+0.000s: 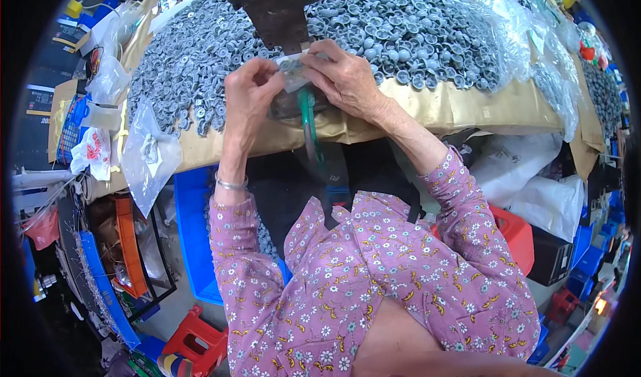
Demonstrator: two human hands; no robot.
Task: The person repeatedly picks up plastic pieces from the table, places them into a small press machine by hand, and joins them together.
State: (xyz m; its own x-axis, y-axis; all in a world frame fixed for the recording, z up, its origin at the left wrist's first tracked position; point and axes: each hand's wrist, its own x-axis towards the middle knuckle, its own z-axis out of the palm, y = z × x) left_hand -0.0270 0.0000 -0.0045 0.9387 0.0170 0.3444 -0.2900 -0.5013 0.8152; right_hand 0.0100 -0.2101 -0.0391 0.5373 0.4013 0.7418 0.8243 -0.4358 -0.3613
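Between my two hands is a small clear and white plastic packet [292, 71], with something greyish showing through it. My left hand [256, 90] is closed, thumb and fingertips pinched at the packet's left edge. The fingers of my right hand [344, 76] bend around its right side and grip it. Just above stands a dark metal bench press [277, 13]. Below the packet, a green curved handle [307, 113] hangs at the table edge. What lies under my right fingers is hidden.
Small flat grey round parts [190, 56] heap up on the left, grey cup-shaped parts [414, 30] on the right. Brown paper [467, 108] covers the table edge. A clear bag [152, 153] hangs at left. Below are a blue bin [193, 243] and red stools [197, 340].
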